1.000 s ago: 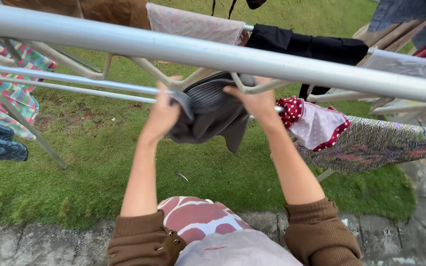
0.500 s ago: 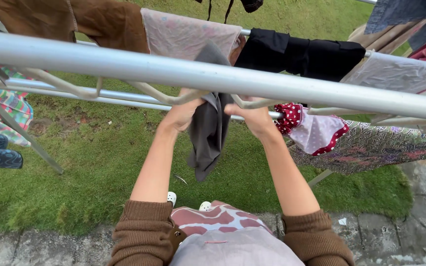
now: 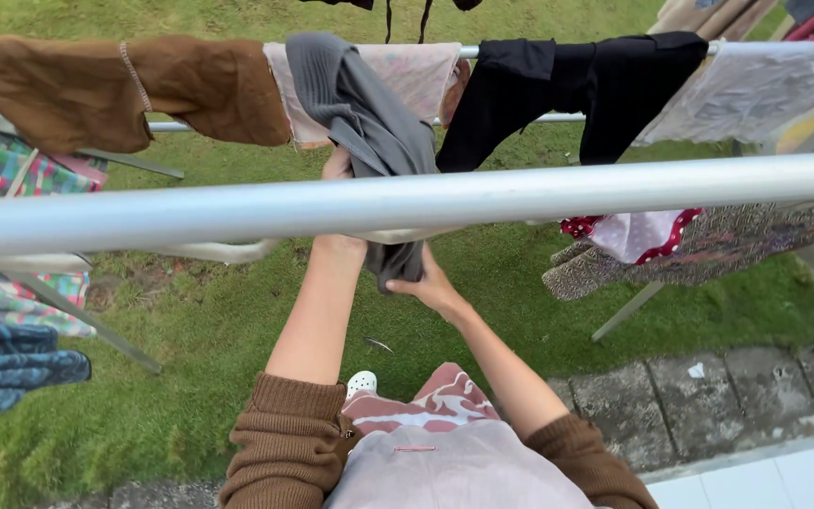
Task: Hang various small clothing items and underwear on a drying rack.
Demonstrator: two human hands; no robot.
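Cloth: my grey cloth (image 3: 360, 113) now drapes over the far rail (image 3: 511, 120), at 12 o'clock.
Left hand (image 3: 336, 165): raised, grasping it.
Right hand (image 3: 431, 287): lowered, pinching its hem.

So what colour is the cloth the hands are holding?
Plain dark grey cloth, with a ribbed look; seen in the head view.

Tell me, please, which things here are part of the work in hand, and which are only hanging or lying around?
In hand:
grey garment, draped over the far rail
left hand, at its upper part
right hand, grip on its lower end

Only around:
brown garment
black garment
red dotted cloth
near rail
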